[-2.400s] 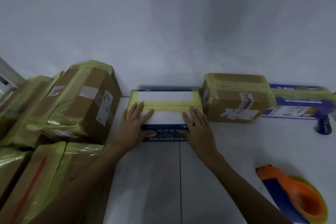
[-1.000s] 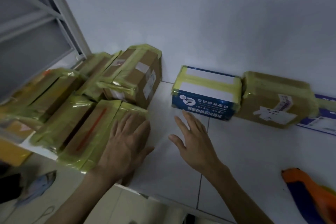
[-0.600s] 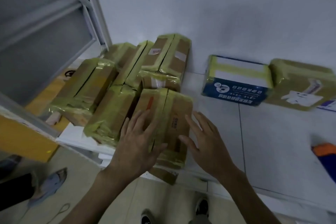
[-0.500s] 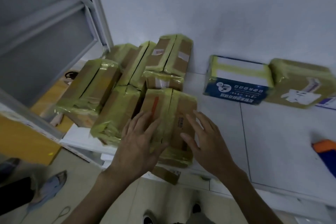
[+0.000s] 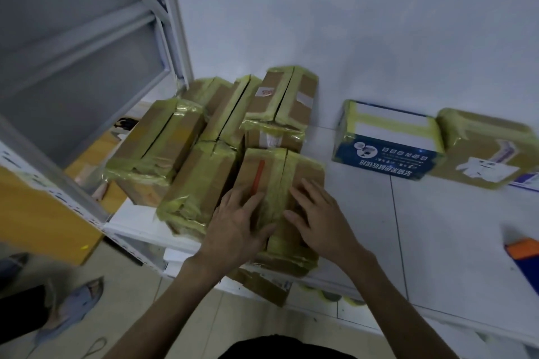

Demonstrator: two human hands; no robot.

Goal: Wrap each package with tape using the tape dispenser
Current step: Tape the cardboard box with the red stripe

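White tiled counter, loaded with taped parcels.
A huddle of taped brown boxes crowds its left end at about 10 o'clock. A blue-and-white box sits against the wall at 1 o'clock, a brown package just beside it at 2, and an orange-and-blue tape dispenser at 3.

Crowding together left of the blue-and-white box: six brown taped packages, possibly a seventh peeking out beneath them. Numbering just one: that box. Lying just right of the box: one more brown package. Showing farther right of the box, at the frame edge: one orange-and-blue tape dispenser, partly cropped.
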